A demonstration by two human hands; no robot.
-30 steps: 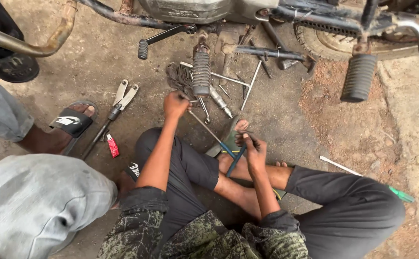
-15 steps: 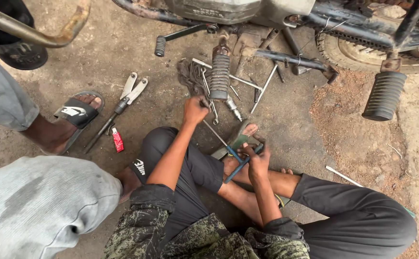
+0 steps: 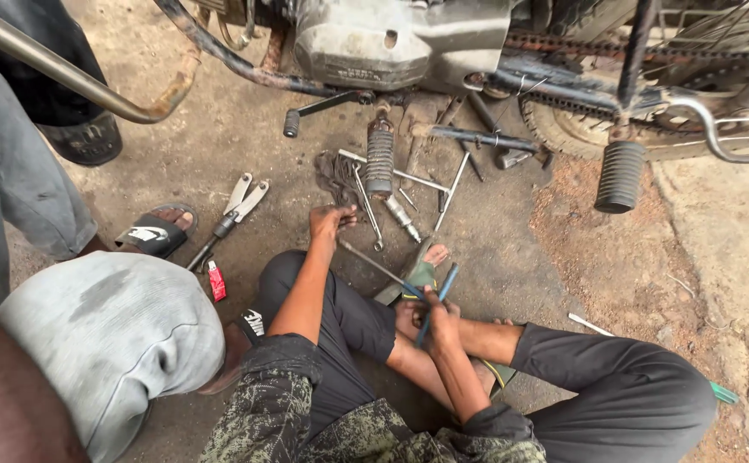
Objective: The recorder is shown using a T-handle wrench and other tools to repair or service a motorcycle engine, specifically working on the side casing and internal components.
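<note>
Hands working a thin rod over the ground beside the motorcycle.
Left hand (image 3: 330,221) now grips the metal rod (image 3: 374,264) at its far end, nearer the shock absorber (image 3: 379,159) than before; right hand (image 3: 437,309) stays clamped on blue-handled pliers (image 3: 436,296) at the rod's near end.

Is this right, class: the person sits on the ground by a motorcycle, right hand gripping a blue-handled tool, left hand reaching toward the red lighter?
Not quite. In the head view the left hand reaches among the metal tools ahead, well away from the red lighter. The right hand does grip the blue-handled tool, beside the motorcycle.
</note>
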